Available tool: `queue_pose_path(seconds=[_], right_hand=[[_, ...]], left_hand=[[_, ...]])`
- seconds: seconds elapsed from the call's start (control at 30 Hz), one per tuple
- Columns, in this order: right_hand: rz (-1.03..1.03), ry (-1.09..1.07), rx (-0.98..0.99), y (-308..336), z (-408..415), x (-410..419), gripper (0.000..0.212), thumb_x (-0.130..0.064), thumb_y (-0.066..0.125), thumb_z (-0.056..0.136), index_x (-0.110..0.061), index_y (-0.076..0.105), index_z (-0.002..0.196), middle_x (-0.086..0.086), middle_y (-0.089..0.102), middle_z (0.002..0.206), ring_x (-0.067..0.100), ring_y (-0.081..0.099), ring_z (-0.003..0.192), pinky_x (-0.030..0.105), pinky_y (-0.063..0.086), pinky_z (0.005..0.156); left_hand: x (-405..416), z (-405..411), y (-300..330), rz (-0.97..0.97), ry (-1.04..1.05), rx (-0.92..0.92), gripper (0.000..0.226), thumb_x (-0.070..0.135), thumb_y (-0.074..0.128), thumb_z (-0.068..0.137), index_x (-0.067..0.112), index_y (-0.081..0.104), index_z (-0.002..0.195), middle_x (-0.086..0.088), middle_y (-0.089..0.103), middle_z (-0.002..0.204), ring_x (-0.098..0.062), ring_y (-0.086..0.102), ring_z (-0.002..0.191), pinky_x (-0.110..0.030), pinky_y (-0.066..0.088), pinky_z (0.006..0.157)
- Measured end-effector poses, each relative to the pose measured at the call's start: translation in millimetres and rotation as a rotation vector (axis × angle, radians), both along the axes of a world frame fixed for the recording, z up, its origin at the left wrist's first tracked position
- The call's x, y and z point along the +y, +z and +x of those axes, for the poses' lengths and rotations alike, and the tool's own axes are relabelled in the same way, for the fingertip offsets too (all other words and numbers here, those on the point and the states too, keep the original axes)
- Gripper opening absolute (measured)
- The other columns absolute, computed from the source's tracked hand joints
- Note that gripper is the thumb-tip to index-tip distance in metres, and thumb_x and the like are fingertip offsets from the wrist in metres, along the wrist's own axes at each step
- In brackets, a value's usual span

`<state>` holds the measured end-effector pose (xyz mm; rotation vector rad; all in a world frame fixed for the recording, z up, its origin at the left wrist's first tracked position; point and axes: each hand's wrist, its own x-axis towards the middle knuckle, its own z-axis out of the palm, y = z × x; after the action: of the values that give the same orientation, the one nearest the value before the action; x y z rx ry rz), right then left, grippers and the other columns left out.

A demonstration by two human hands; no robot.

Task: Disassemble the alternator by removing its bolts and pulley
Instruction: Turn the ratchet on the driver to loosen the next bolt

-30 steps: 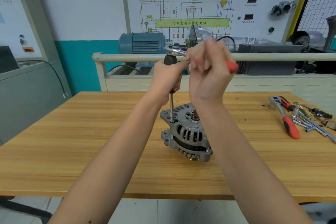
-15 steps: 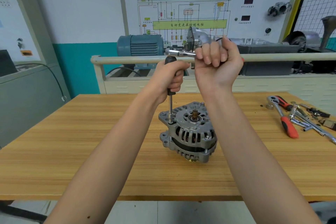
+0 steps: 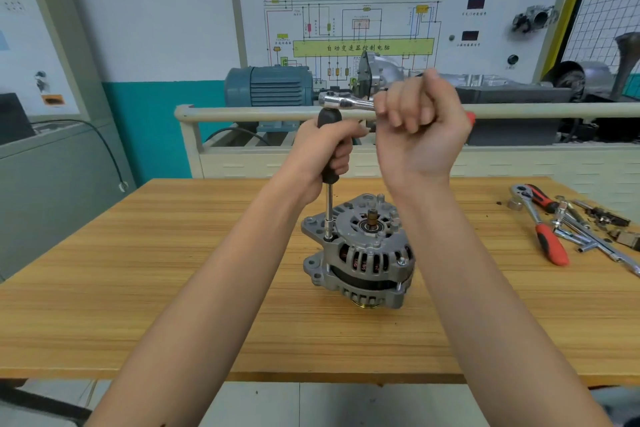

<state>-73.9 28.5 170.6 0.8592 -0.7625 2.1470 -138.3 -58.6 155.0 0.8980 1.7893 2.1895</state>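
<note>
1. The left hand point(image 3: 325, 152) wraps its fingers round the black grip of an upright extension driver point(image 3: 329, 163), keeping the shaft vertical over the housing.
2. The right hand point(image 3: 420, 130) is fisted round the handle of a ratchet point(image 3: 346, 101) whose chrome head sits on top of the driver; a bit of red handle pokes out past the fist.
3. The driver's socket tip meets a bolt point(image 3: 328, 238) on the left ear of the alternator point(image 3: 362, 251), so the step in hand looks like loosening one through-bolt.
4. Progress, as I judge it: early to middle. Other bolt heads show on the right rim of the casing, and the two housing halves sit joined.
5. The pulley point(image 3: 366, 304) seems to be underneath, a brass-coloured edge showing at the bottom; I cannot tell whether it is loosened.
6. The alternator stands on end near the middle of the wooden table point(image 3: 138, 288), grey cast casing with slotted vents, copper windings visible through them, and a short shaft stub in a bearing at the top centre.
7. Well apart on the table's right side lie a spare red-handled ratchet point(image 3: 542, 227) and loose chrome tool pieces point(image 3: 588, 236).
</note>
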Motion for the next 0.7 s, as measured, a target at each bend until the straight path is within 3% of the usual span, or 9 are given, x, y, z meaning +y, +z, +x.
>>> queue_pose_path(seconds=[0.13,0.2,0.3,0.43,0.57,0.63,0.7], right_hand=[[-0.227,0.355,-0.117,3,-13,27,0.048,-0.009,0.045,0.083,-0.015,0.035,0.037,-0.002,0.027,0.035,0.013,0.028,0.036,0.024,0.032,0.044],[-0.3,0.451,-0.145,3,-19,33,0.048,-0.01,0.045,0.083,-0.014,0.033,0.037,-0.002,0.026,0.035,0.013,0.027,0.035,0.023,0.03,0.043],[-0.334,0.428,-0.169,6,-22,30,0.047,-0.009,0.045,0.082,-0.015,0.033,0.037,-0.003,0.026,0.035,0.012,0.026,0.034,0.023,0.028,0.041],[-0.203,0.189,-0.115,4,-11,14,0.054,-0.007,0.039,0.092,-0.017,0.036,0.039,-0.003,0.027,0.037,0.013,0.026,0.039,0.025,0.031,0.046],[0.047,-0.274,0.039,-6,2,-16,0.046,-0.005,0.045,0.09,-0.019,0.042,0.046,-0.004,0.034,0.042,0.017,0.029,0.045,0.032,0.033,0.055],[0.18,-0.529,0.113,-14,4,-28,0.041,-0.008,0.053,0.086,-0.02,0.045,0.047,-0.005,0.036,0.047,0.018,0.03,0.05,0.035,0.028,0.055],[0.254,-0.636,0.145,-17,6,-34,0.037,-0.011,0.053,0.084,-0.012,0.041,0.049,-0.007,0.037,0.052,0.019,0.031,0.051,0.035,0.027,0.054]], left_hand=[[0,-2,2,-0.035,-0.072,0.074,0.037,0.001,0.062,0.085,0.016,0.048,0.054,0.0,0.04,0.043,-0.016,0.036,0.038,-0.023,0.034,0.042],[1,-2,2,-0.062,-0.12,0.069,0.044,0.003,0.06,0.088,0.018,0.041,0.051,0.003,0.031,0.041,-0.012,0.026,0.034,-0.021,0.023,0.039],[1,-2,3,-0.076,-0.136,0.025,0.053,0.011,0.056,0.093,0.022,0.034,0.046,0.007,0.023,0.038,-0.008,0.016,0.031,-0.016,0.016,0.036],[4,-1,2,-0.03,0.003,-0.013,0.054,0.01,0.054,0.092,0.023,0.031,0.045,0.007,0.022,0.038,-0.009,0.016,0.031,-0.015,0.016,0.036],[12,3,1,0.006,0.143,-0.022,0.043,0.006,0.053,0.089,0.021,0.031,0.055,0.008,0.026,0.039,-0.009,0.019,0.034,-0.015,0.017,0.037],[14,6,1,0.0,0.201,-0.02,0.036,0.011,0.056,0.09,0.019,0.037,0.061,0.003,0.035,0.047,-0.013,0.029,0.044,-0.018,0.023,0.041],[15,8,0,-0.002,0.227,-0.016,0.028,0.013,0.058,0.091,0.017,0.043,0.067,-0.005,0.041,0.059,-0.017,0.036,0.059,-0.023,0.028,0.047]])
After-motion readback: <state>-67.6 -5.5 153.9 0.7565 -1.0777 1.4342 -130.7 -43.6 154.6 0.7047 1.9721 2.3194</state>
